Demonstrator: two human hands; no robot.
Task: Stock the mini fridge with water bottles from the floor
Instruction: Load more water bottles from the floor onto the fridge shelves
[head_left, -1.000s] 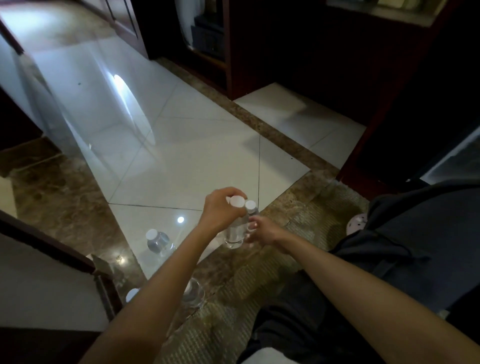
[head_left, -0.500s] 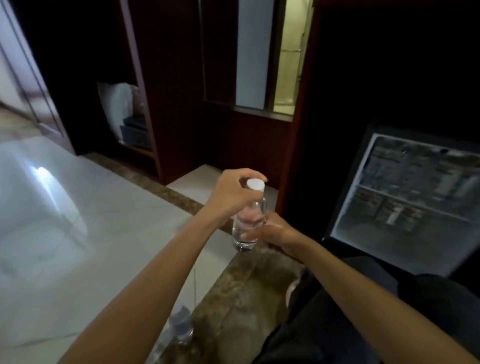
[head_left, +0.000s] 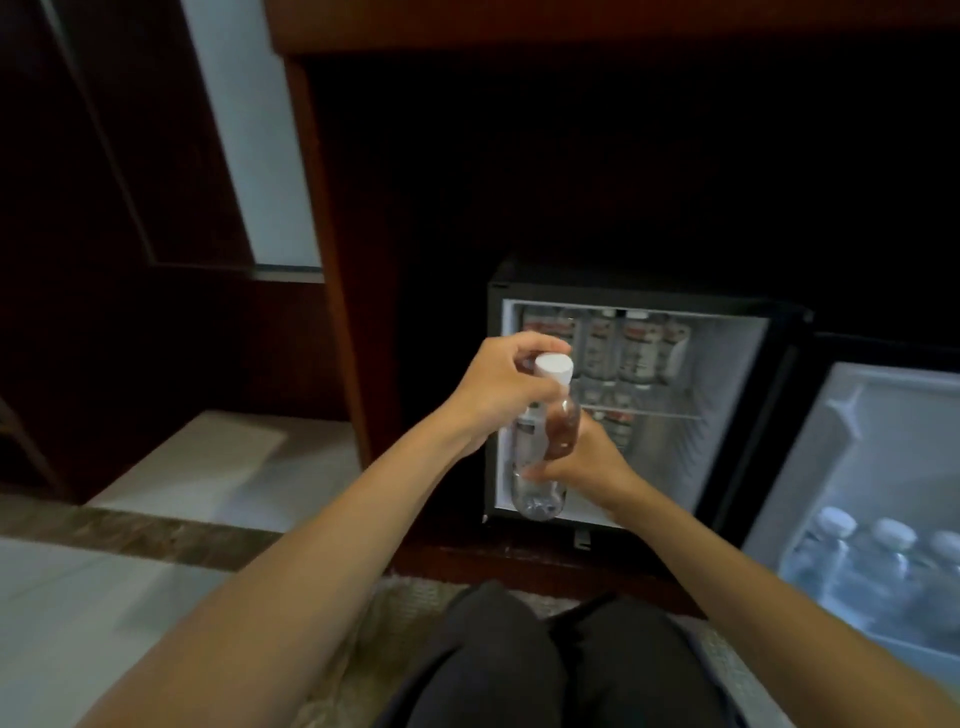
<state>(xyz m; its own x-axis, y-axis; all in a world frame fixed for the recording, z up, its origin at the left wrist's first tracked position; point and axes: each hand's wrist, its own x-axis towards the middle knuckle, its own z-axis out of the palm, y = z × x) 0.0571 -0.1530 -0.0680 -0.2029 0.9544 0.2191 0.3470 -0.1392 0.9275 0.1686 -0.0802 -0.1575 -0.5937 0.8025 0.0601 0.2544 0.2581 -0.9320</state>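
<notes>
Clear plastic water bottle (head_left: 536, 491), white cap (head_left: 554, 367), held upright in front of open mini fridge (head_left: 626, 287); left hand (head_left: 496, 397) fingers (head_left: 524, 345) curled round neck by cap; right hand (head_left: 584, 462) fingers (head_left: 537, 472) clamped on lower body. Inside fridge: labelled bottles (head_left: 640, 353) on shelves; more in door (head_left: 862, 441) rack.

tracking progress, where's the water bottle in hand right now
Head view, centre: the water bottle is held before the open mini fridge, left hand gripping near its white cap, right hand on its lower body.
</notes>
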